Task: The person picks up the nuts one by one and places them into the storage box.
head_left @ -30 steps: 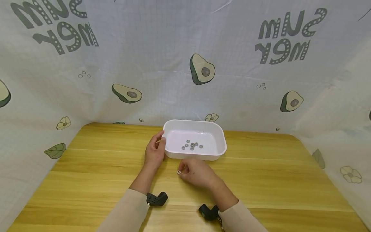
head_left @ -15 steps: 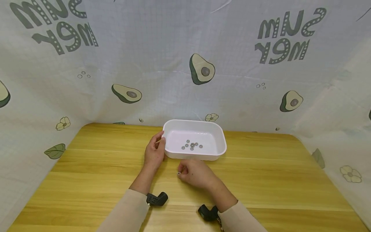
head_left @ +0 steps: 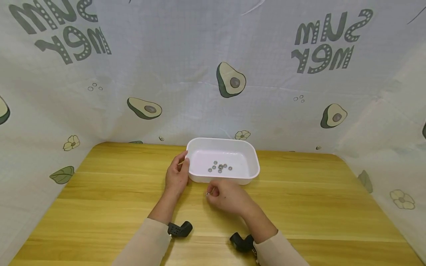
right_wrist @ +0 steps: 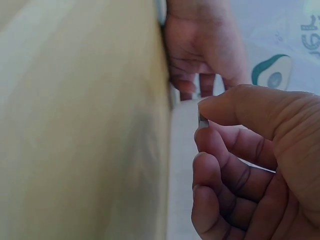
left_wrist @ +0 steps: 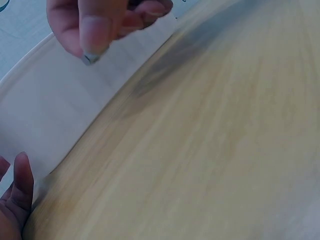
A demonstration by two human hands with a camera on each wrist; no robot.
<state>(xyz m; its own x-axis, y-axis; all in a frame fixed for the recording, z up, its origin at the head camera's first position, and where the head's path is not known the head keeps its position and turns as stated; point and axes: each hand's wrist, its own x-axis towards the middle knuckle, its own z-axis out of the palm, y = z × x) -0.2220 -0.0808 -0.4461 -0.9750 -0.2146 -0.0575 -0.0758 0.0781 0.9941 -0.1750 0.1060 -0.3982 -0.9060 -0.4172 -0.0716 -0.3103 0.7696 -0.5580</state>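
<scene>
Between thumb and index finger, my right hand [head_left: 227, 195] pinches a small silver metal nut [head_left: 208, 194], just in front of a white plastic tray [head_left: 223, 180]. The right wrist view shows the nut [right_wrist: 202, 120] edge-on at the fingertips; in the left wrist view it is mostly covered by a fingertip. My left hand [head_left: 176, 176] rests against the tray's left end, its thumb and fingers touching the outer wall with relaxed fingers. Several similar nuts [head_left: 220, 167] lie scattered on the tray floor, toward the front.
The tray stands near the back edge of a wooden table [head_left: 316, 207]. Behind it hangs a pale cloth [head_left: 186, 74] printed with avocados and lettering. Black wrist cameras [head_left: 180, 229] sit at both cuffs.
My right hand has shifted slightly toward the tray and to the right, with the nut turned in its fingertips. The left hand stays against the tray.
</scene>
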